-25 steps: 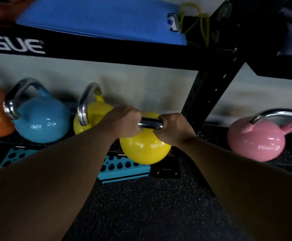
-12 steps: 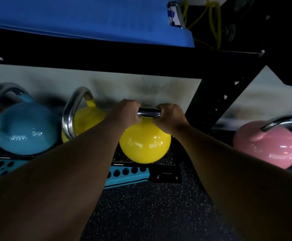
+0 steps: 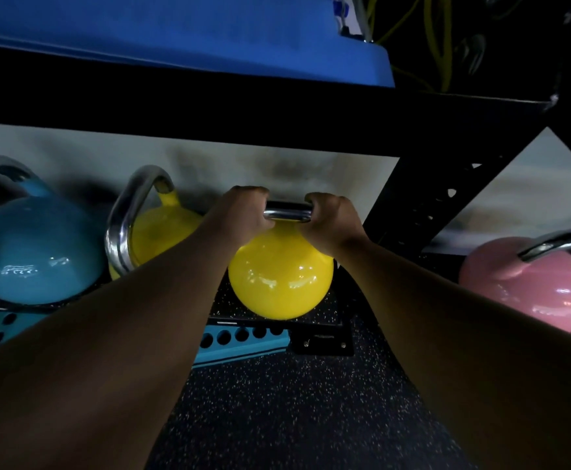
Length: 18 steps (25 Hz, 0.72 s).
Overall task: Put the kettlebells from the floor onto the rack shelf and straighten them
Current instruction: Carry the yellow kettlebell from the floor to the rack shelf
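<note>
A glossy yellow kettlebell (image 3: pixel 279 281) with a chrome handle is at the front edge of the low rack shelf (image 3: pixel 314 329); whether it rests there I cannot tell. My left hand (image 3: pixel 243 215) and my right hand (image 3: pixel 331 222) both grip its handle, one at each end. To its left on the shelf stand a second yellow kettlebell (image 3: pixel 162 232) and a blue kettlebell (image 3: pixel 33 252). A pink kettlebell (image 3: pixel 528 293) sits in the bay to the right.
A black upper shelf beam (image 3: pixel 277 120) runs just above, with a blue mat (image 3: pixel 175 25) on top. A black perforated upright (image 3: pixel 423 205) stands right of my hands. A teal perforated rail (image 3: pixel 243 339) lies under the shelf. Speckled black rubber floor (image 3: pixel 294 401) lies below.
Both hands have carried the yellow kettlebell a little farther in and up, close to the shelf's front edge. The view has shifted right, and the orange kettlebell has left the frame.
</note>
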Motion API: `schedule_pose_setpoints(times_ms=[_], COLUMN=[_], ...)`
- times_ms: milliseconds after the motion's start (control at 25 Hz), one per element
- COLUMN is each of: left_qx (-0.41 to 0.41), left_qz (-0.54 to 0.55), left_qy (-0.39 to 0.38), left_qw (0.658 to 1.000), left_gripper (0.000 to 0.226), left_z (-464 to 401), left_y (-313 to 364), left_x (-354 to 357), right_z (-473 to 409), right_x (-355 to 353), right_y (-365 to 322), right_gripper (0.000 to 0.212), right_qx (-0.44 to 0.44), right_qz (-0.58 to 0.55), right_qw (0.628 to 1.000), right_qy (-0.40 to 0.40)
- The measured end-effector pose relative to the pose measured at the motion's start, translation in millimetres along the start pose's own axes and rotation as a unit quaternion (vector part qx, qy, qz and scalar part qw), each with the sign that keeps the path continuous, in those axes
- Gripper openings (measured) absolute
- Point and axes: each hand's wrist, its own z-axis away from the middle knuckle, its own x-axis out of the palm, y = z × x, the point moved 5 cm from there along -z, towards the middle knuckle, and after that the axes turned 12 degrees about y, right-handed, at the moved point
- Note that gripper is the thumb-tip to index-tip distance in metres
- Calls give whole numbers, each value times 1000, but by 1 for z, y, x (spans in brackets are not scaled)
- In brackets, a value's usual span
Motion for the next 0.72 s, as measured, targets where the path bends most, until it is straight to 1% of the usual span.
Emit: schedule_pose_setpoints(times_ms=[80, 160, 200, 320, 360, 440, 520, 560, 640, 720], left_qx=[-8, -7, -9, -7, 3, 28, 84, 116, 169, 191], left_qz=[0, -8, -25, -107, -110, -95, -110, -124, -147, -148], left_qy=[-2, 1, 2, 2, 7, 16, 28, 37, 63, 67], left_qw=[1000, 1000, 1000, 994, 994, 995, 990, 985, 973, 968], left_gripper=[27, 26, 28, 50, 56, 66, 75, 76, 72, 65], left_z=[2, 3, 3, 9, 15, 33, 55, 60, 61, 65], left_y=[1, 2, 2, 5, 7, 9, 13, 15, 29, 50], left_x=[0, -1, -3, -15, -19, -26, -33, -36, -46, -54], right_z=[2, 2, 2, 12, 18, 34, 55, 62, 73, 87], right_x=[0, 0, -1, -10, -15, -24, -34, -37, -47, -59], right_y=[0, 0, -3, -12, -14, -12, -7, -5, -3, -1], right_gripper=[14, 14, 20, 59, 70, 81, 82, 80, 73, 65], right_qx=[-2, 1, 4, -4, -25, -56, -66, -74, -93, -99], right_qz=[6, 23, 37, 85, 99, 82, 60, 59, 64, 59], right_qw=[1000, 1000, 999, 996, 995, 995, 996, 995, 994, 993], right_qy=[0, -10, -14, -21, -17, -5, -7, -14, -16, -5])
